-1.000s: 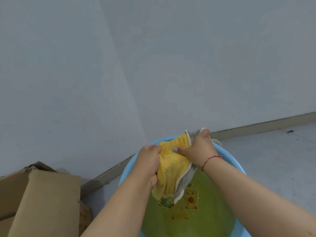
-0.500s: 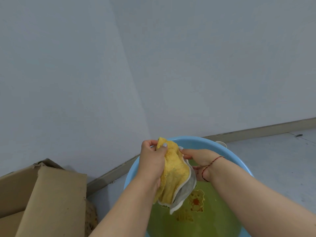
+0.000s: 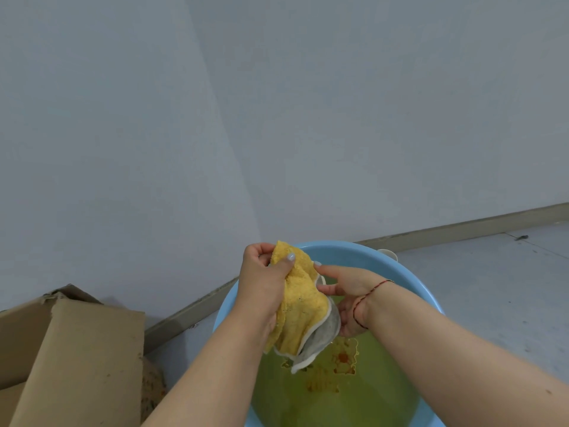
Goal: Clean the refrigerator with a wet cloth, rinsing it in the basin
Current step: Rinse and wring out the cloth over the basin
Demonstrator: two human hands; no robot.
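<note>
Head view, looking down at my two bare hands over a basin. A yellow cloth with a white-edged grey underside hangs bunched in the air just above the water, its lowest corner dangling near the middle of the basin. My left hand grips the top of the cloth, its fingers curled round the fabric with the thumb pressed across the front; a pale painted nail shows. My right hand reaches in from the right, palm turned toward the cloth; its thumb lies along the cloth's upper right edge and its other fingers pass behind the hanging fabric, so I cannot tell whether they close on it. A thin red string bracelet circles the right wrist.

Below both hands is the round light blue basin, standing on the floor and holding yellowish-green water. A cartoon print in orange shows on the basin's bottom, through the water and partly behind the cloth.

Behind the basin's far rim a small pale object peeks out; too little shows to name it. The basin sits on a grey floor in a corner where two plain grey walls meet, with a beige baseboard along their foot. At lower left sits a brown cardboard box with open flaps.
</note>
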